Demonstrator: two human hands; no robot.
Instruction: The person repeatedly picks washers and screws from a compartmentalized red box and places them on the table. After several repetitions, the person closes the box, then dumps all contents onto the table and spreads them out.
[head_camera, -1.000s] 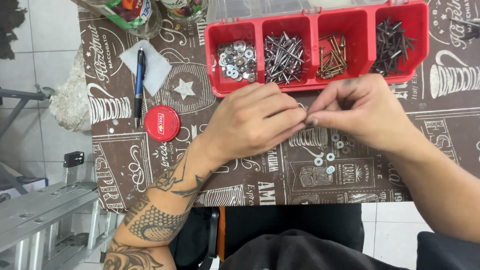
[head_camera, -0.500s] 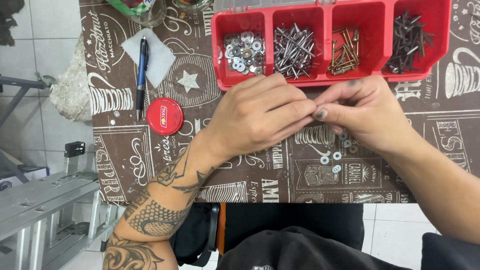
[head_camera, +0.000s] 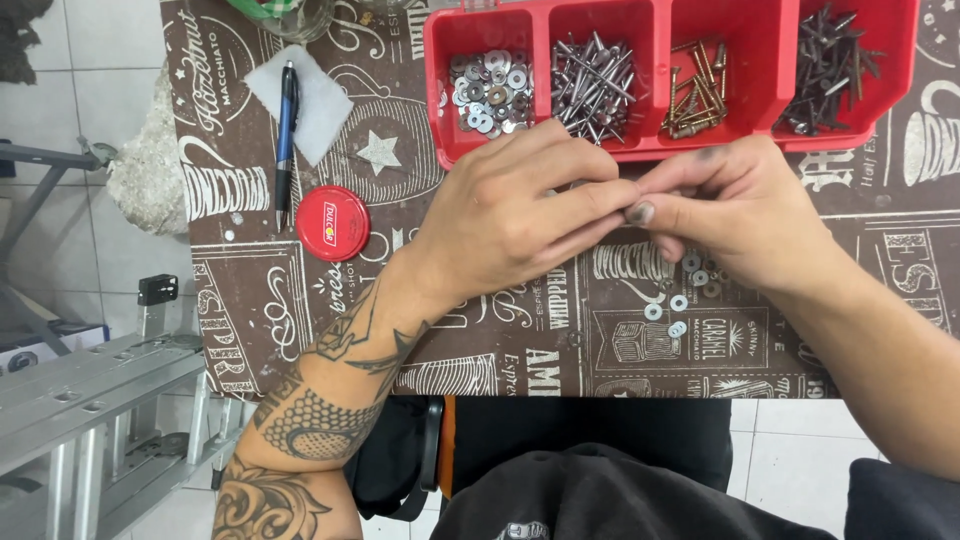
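Note:
My left hand (head_camera: 510, 215) and my right hand (head_camera: 740, 205) meet fingertip to fingertip over the table, just in front of the red tray (head_camera: 540, 155). Both pinch a small metal part that the fingers almost wholly hide. The tray has several compartments: silver washers (head_camera: 490, 90), grey rivets (head_camera: 595, 75), brass screws (head_camera: 695, 90) and dark screws (head_camera: 830, 60). A few loose washers (head_camera: 680, 290) lie on the brown printed tablecloth (head_camera: 620, 350), under my right hand.
A red round lid (head_camera: 332, 223) lies left of my left hand. A blue pen (head_camera: 287, 120) rests on a white square pad (head_camera: 320, 95). A glass jar (head_camera: 290, 15) stands at the far edge. A metal ladder (head_camera: 80, 390) lies on the floor at left.
Both hands stay pinched together at the same spot by the tray. The fingers shift only slightly, and the view has drifted a little.

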